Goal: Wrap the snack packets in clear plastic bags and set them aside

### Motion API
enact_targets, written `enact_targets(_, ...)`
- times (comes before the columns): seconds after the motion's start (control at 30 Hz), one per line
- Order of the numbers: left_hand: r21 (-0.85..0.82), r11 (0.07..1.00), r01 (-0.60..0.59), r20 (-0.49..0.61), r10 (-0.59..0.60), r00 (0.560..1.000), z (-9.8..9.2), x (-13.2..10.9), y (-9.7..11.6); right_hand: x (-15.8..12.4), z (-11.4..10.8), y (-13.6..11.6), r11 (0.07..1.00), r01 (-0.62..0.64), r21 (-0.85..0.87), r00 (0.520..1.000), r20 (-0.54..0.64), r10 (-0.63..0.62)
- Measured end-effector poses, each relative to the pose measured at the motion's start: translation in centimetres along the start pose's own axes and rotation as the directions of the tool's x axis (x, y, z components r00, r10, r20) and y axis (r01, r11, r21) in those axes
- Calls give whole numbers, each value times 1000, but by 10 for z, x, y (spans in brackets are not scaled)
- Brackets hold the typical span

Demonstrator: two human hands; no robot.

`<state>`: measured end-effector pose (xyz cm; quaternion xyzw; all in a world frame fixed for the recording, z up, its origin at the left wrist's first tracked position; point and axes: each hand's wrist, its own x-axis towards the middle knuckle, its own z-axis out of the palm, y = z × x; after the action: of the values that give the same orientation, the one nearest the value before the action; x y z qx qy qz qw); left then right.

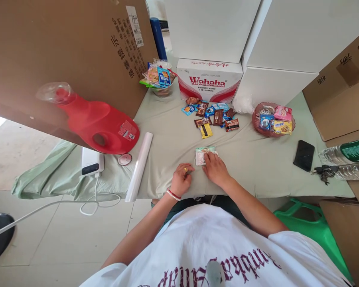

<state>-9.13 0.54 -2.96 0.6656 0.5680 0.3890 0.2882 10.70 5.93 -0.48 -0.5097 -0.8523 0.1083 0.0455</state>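
Note:
My right hand [215, 168] rests on the near edge of a small pale snack packet [202, 154] lying on the green cloth-covered table [257, 163], fingers pressed down on it. My left hand [182, 179] sits just left of the packet, fingers curled in a loose fist with a ring showing; what it holds, if anything, is hidden. Beyond the packet lies a scatter of several small snack packets [212, 116], brown, blue and yellow.
A pink bowl of snacks [273, 119] stands right, a clear bowl of snacks [159, 77] far left. A red jug [98, 121], power bank [92, 161], plastic roll [140, 165], black phone [304, 155], keys, water bottles [347, 157] and cardboard boxes ring the table.

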Motion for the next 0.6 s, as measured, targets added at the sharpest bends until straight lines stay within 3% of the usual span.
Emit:
enact_targets(0.23,-90,989,114,-107,-123,987,-3,2,20,19,-14,13,996,-89,-11,996,-2,89)
enact_targets(0.3,-177,962,209,-119,-231,966,-2,5,24,18,-23,19,986,-141,84,989,-42,145)
enact_targets(0.37,-333,900,280,-91,-327,941,2,9,28,13,-30,25,933,-175,316,972,-94,214)
enact_targets(0.43,-527,780,336,2,-394,919,8,14,32,5,-36,30,756,-156,636,963,-71,259)
enact_targets(0.5,-671,621,405,155,-416,896,16,20,38,-6,-37,32,446,-153,882,975,61,215)
enact_targets(0.57,-734,499,461,275,-403,873,26,27,46,-17,-36,30,139,-200,970,974,181,134)
enact_targets(0.6,-749,467,470,294,-402,867,32,30,50,-22,-35,28,30,-212,977,972,207,115)
